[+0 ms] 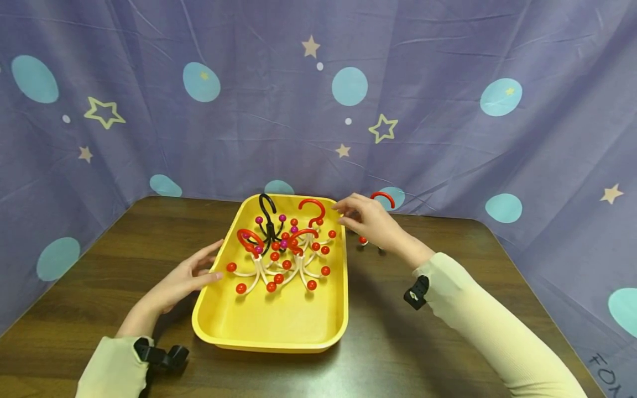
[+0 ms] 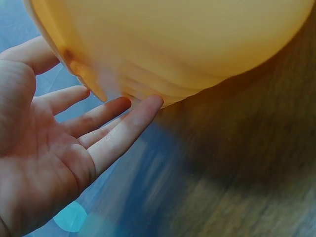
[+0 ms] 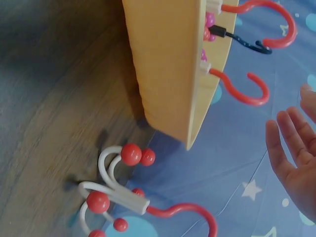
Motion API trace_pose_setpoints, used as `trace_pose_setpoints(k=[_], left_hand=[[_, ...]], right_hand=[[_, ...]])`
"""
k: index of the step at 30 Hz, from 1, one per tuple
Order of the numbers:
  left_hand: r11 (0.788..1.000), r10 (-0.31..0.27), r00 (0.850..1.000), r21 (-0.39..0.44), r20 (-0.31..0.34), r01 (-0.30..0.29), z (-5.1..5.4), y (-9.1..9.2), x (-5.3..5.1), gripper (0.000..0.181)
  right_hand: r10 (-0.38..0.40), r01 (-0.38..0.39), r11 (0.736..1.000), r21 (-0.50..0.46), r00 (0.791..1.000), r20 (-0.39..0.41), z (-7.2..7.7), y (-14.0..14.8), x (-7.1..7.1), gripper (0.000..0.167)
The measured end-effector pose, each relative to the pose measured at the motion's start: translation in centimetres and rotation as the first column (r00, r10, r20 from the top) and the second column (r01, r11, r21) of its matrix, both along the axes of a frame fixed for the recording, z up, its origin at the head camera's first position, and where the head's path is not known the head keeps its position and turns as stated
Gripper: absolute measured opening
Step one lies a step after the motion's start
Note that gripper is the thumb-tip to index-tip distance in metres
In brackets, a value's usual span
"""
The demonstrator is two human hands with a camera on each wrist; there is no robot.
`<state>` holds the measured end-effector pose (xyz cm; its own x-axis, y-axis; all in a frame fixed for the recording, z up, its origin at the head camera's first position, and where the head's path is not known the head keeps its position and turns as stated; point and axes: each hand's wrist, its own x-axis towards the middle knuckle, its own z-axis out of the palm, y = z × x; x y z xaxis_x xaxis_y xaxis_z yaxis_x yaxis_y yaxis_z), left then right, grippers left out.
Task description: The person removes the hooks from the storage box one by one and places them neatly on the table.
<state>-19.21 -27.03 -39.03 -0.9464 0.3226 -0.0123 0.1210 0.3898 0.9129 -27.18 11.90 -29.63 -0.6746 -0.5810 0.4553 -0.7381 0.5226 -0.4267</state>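
Observation:
A yellow tray [image 1: 269,326] holds several small rotating-style hook stands: a black one [image 1: 270,229] with magenta balls and three white ones with red hooks [image 1: 312,207] and red balls. My left hand [image 1: 174,284] grips the tray's left side, thumb over the rim; in the left wrist view the fingers [image 2: 111,143] lie along the outer wall [image 2: 197,44]. Beside the back right rim, my right hand [image 1: 370,221] is raised, fingers slightly bent and holding nothing. Another white stand [image 3: 128,197] with a red hook [image 1: 383,196] is on the table, partly hidden behind that hand in the head view.
The brown wooden table [image 1: 428,342] extends around the tray. Behind it hangs a purple-blue curtain [image 1: 278,149] with stars and blue ovals. Black straps with small devices [image 1: 417,293] are on both wrists.

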Motion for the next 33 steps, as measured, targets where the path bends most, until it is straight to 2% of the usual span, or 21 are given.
trace_pose_setpoints(k=[8,22,33], left_hand=[[1.0,0.001,1.0,0.0,0.0,-0.001,0.1,0.0,0.0,0.071],[1.0,0.009,1.0,-0.001,0.005,-0.009,-0.1,0.1,0.1,0.071],[1.0,0.017,1.0,-0.013,0.005,-0.017,0.1,0.1,0.0,0.072]], right_hand=[[0.05,-0.05,0.999,0.013,0.998,-0.034,-0.4,-1.2,0.7,0.028],[0.119,-0.116,0.991,0.072,0.993,-0.028,-1.4,-3.5,1.1,0.035],[0.133,-0.13,0.987,0.098,0.991,-0.024,-1.8,-5.3,1.5,0.037]])
